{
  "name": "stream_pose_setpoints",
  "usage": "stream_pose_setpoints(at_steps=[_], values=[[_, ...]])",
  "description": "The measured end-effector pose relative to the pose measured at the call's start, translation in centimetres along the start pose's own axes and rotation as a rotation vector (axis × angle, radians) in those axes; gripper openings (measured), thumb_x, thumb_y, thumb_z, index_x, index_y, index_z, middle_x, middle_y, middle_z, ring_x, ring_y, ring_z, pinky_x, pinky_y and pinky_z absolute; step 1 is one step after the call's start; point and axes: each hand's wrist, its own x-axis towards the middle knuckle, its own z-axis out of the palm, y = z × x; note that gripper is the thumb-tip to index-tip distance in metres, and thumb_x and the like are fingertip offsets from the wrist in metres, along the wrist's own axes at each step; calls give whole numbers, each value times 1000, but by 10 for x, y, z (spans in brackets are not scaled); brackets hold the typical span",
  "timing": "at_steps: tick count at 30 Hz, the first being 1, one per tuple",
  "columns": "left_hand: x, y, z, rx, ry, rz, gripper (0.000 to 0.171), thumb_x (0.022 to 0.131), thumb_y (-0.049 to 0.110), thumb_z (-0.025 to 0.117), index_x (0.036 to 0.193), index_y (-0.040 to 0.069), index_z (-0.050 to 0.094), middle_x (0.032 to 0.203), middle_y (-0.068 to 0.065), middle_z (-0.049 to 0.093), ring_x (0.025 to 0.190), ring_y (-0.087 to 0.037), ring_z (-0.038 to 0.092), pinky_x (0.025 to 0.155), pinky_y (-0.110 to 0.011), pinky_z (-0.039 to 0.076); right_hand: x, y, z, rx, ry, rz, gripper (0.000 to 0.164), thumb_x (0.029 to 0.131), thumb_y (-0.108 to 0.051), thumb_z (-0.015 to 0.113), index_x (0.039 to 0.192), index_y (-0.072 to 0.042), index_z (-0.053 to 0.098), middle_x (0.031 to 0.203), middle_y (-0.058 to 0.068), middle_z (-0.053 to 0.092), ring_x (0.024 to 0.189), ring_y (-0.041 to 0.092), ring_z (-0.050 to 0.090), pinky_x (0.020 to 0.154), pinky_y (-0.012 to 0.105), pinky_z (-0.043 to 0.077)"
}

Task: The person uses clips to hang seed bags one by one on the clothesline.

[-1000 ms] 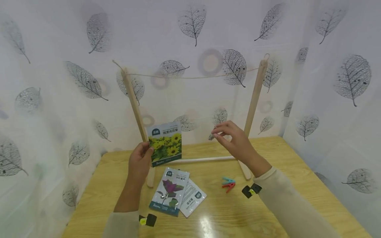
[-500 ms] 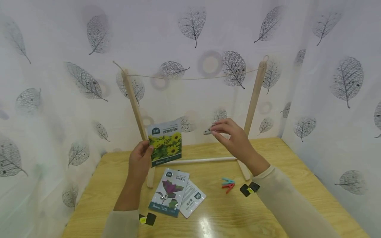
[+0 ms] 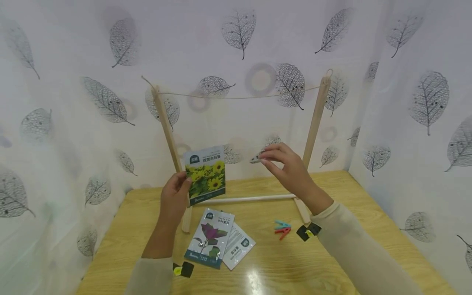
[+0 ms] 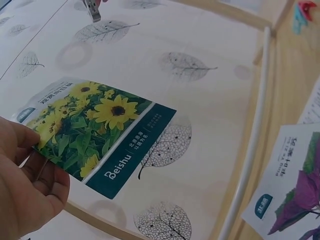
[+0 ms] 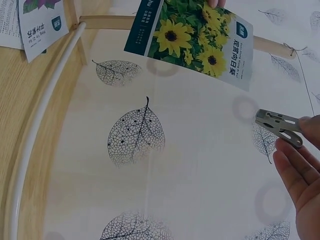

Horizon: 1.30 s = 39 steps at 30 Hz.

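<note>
"Packet with yellow flowers (image 3: 205, 176), to be found where, please?"

"Above the table (image 3: 313, 266), to the left, in front of the left wooden post (image 3: 166, 131). Held nearly upright, with a slight tilt, and with the picture toward the near side."

"And the left hand (image 3: 175, 198), in what state?"

"Closed around the left edge of this same packet, with the thumb on the front and the other fingers bent behind."

"And the right hand (image 3: 289, 170)?"

"Pinching a metal clip (image 5: 277, 125) between thumb and fingers, to the right of the packet and apart from it. Clip end pointing to the left."

"Higher up?"

"A thin string (image 3: 236, 98), stretched from the left post to the right wooden post (image 3: 317, 119). Low between both posts, a white rod (image 3: 254, 198)."

"And nearer, on the table?"

"A packet with a purple flower (image 3: 210, 237), lying partly over a white packet (image 3: 239, 248). Farther right, a blue peg (image 3: 282, 224) just beside a red peg (image 3: 283, 233)."
</note>
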Motion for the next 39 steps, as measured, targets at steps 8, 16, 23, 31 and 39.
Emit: stream_pose_setpoints(at_steps=[8,16,23,31,39], values=[[0,1,4,-16,6,29,31,104,20,56,128,2,61,126,-17,63,101,-4,56,84,-10,46,7,-2,-1,3,10,-25,15,93,-6,71,108,-7,74,119,8,64,110,21,65,93,24,57],[2,2,4,-15,-3,47,31,104,21,55,128,2,60,126,-17,63,103,-4,56,85,-9,45,14,-5,-1,-1,38,-72,15,92,-3,71,107,-5,74,117,10,65,106,22,65,92,22,56],[2,2,2,-14,3,45,31,105,21,55,128,1,59,127,-17,62,104,-5,55,86,-9,44,21,-9,-1,3,39,-90,16,92,-2,70,107,-4,74,117,11,65,106,23,65,93,22,56],[1,4,2,-24,-3,48,32,105,22,55,130,2,59,130,-17,62,110,-10,55,87,-8,44,33,-15,-1,-5,38,-100,15,94,-5,69,109,-5,73,120,11,64,110,23,64,94,30,57],[-1,8,0,-21,-14,36,34,106,22,52,133,1,56,133,-18,60,119,-20,54,89,-9,42,44,-20,-2,-21,55,-134,14,95,-5,68,109,-4,72,120,12,63,114,25,62,96,32,56]])
